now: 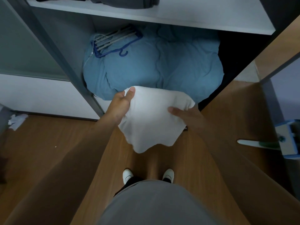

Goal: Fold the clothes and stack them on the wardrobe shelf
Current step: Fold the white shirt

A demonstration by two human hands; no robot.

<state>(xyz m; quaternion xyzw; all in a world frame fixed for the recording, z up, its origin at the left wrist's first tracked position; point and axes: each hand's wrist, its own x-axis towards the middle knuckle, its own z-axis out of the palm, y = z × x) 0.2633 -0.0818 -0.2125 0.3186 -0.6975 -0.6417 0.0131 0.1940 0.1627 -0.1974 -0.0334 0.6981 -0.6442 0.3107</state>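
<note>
I hold a folded white garment (151,117) in front of the open wardrobe, above the wooden floor. My left hand (121,101) grips its left edge, thumb on top. My right hand (188,117) grips its right side, thumb lying across the cloth and fingers hidden beneath. The garment's lower edge hangs loose. The white wardrobe shelf (162,17) is at the top of the view, with dark folded clothes (126,1) lying on it.
Below the shelf a bulky blue duvet (154,65) fills the wardrobe bottom, with a bundle of hangers (112,41) on it. A grey upright (65,62) stands at left, an open wooden door (243,95) at right. Crumpled white cloth (16,120) lies far left.
</note>
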